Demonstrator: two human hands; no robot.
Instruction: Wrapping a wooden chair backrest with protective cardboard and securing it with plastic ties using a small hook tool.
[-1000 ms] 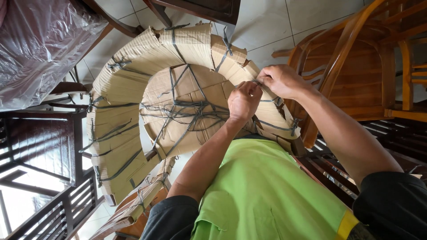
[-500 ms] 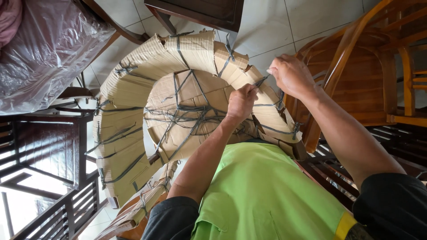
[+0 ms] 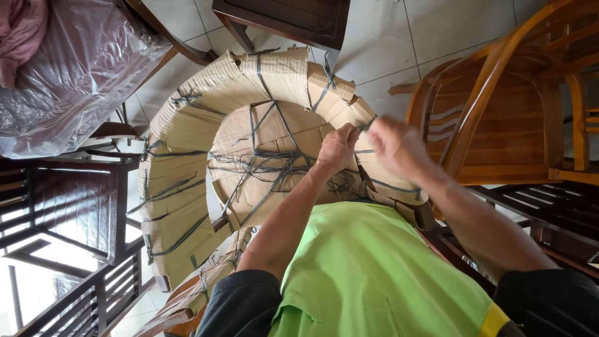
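Observation:
A chair wrapped in brown cardboard (image 3: pixel 187 187) stands in front of me, bound with dark grey string (image 3: pixel 274 165) crossing its seat and curved back. My left hand (image 3: pixel 337 148) is closed on the string at the right part of the wrapped back rail. My right hand (image 3: pixel 399 146), blurred with motion, is closed just beside it, and a short taut piece of string (image 3: pixel 368 122) shows between the two hands. My green shirt fills the bottom of the view.
A bare wooden armchair (image 3: pixel 499 118) stands to the right. Dark wooden furniture (image 3: pixel 75 206) is at the left, another dark piece (image 3: pixel 287 19) at the top, and something under clear plastic sheeting (image 3: pixel 75 75) at upper left. White floor tiles (image 3: pixel 437 37) show between them.
My right hand has come down and closer to my left hand on the rim and is now blurred. My left hand has kept its place on the string.

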